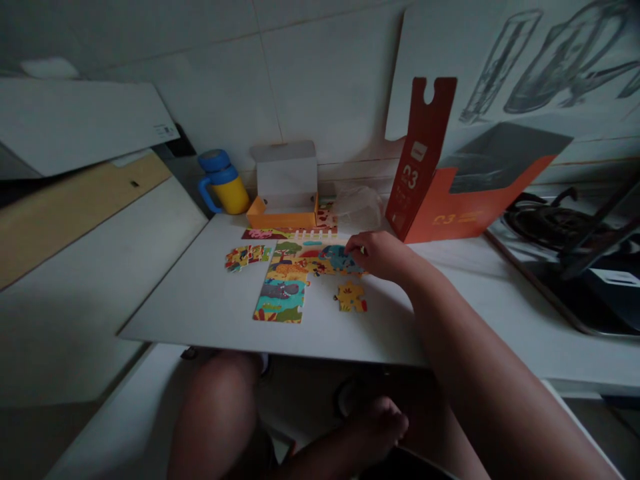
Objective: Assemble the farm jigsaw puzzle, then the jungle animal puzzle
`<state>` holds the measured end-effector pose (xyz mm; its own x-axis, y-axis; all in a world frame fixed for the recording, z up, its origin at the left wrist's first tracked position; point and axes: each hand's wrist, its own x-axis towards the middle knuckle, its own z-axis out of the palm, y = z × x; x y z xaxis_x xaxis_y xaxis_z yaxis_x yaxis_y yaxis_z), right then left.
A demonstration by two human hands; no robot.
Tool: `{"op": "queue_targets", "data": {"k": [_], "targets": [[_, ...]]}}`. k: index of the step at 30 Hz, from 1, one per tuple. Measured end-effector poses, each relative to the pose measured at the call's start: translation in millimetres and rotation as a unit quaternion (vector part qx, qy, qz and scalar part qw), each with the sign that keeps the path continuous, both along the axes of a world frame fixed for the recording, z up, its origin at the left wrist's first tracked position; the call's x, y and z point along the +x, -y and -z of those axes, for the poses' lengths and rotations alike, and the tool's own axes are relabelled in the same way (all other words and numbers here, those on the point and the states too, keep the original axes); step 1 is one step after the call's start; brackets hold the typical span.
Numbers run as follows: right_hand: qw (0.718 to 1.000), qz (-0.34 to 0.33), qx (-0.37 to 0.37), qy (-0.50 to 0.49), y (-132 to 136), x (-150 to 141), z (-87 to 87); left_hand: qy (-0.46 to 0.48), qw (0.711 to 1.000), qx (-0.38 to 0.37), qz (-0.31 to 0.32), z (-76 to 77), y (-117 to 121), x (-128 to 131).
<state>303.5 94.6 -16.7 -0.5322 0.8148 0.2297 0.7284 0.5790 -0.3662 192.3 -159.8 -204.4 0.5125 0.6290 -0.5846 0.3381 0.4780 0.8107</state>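
My right hand (373,253) reaches over the table, its fingers bent and pinched at the right edge of the partly joined jigsaw puzzle (287,270). Under the fingertips is a blue elephant puzzle piece (333,255). The puzzle shows a hippo in water at its lower left, and its lower right part is open. Just below my right hand lies a yellow cluster of puzzle pieces (351,297). Another colourful cluster of pieces (246,257) lies left of the puzzle. My left hand (385,420) is curled closed below the table edge; what it holds, if anything, is hidden.
Behind the puzzle stands an open orange box (283,215), beside a blue and yellow mug (225,187). A clear plastic bag (357,207) lies near a tall red-orange box (445,207). A black gas stove (590,267) is at right, and a white panel (75,267) at left.
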Motion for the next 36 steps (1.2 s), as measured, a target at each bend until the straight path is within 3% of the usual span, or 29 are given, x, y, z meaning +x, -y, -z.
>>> {"op": "queue_targets", "data": {"k": [1, 3, 6, 8, 10, 13, 15, 18, 20, 23, 25, 27, 30, 33, 36], "targets": [[1.000, 0.004, -0.015, 0.014, 3, 2, -2.8, -0.039, 0.999, 0.015, 0.002, -5.8, 5, -6], [0.997, -0.012, -0.064, 0.052, 10, 8, -8.3, -0.019, 0.998, 0.032, 0.052, -33.1, 12, -26], [0.981, -0.071, -0.151, 0.103, 22, 14, -12.8, 0.005, 0.987, 0.086, 0.134, -105.4, 11, -68], [0.971, -0.087, -0.189, 0.115, 29, 15, -13.3, -0.015, 0.976, 0.155, 0.152, -157.3, 5, -97], [0.968, -0.076, -0.209, 0.119, 33, 13, -13.6, -0.085, 0.961, 0.233, 0.123, -197.4, -6, -123], [0.963, -0.054, -0.221, 0.146, 39, 7, -17.1, -0.166, 0.923, 0.348, -0.005, -226.1, -32, -158], [0.958, -0.052, -0.224, 0.173, 41, 3, -20.8, -0.197, 0.882, 0.422, -0.069, -230.4, -61, -181], [0.952, -0.065, -0.228, 0.193, 44, -2, -24.7, -0.287, 0.782, 0.524, -0.177, -229.3, -119, -213], [0.951, -0.063, -0.230, 0.194, 46, -3, -25.1, -0.328, 0.728, 0.551, -0.242, -226.2, -162, -232], [0.952, -0.056, -0.233, 0.190, 47, -5, -22.6, -0.371, 0.646, 0.583, -0.324, -214.1, -218, -254], [0.954, -0.050, -0.228, 0.190, 47, -7, -20.3, -0.380, 0.611, 0.594, -0.361, -200.3, -242, -264], [0.954, -0.047, -0.222, 0.196, 46, -9, -18.3, -0.387, 0.600, 0.577, -0.398, -184.9, -254, -271], [0.956, -0.051, -0.215, 0.193, 45, -11, -16.3, -0.380, 0.607, 0.538, -0.444, -167.6, -257, -279], [0.960, -0.043, -0.198, 0.191, 44, -12, -15.3, -0.372, 0.624, 0.527, -0.441, -162.6, -253, -285], [0.962, -0.025, -0.182, 0.204, 43, -13, -15.3, -0.369, 0.659, 0.499, -0.424, -164.6, -251, -287]]}}
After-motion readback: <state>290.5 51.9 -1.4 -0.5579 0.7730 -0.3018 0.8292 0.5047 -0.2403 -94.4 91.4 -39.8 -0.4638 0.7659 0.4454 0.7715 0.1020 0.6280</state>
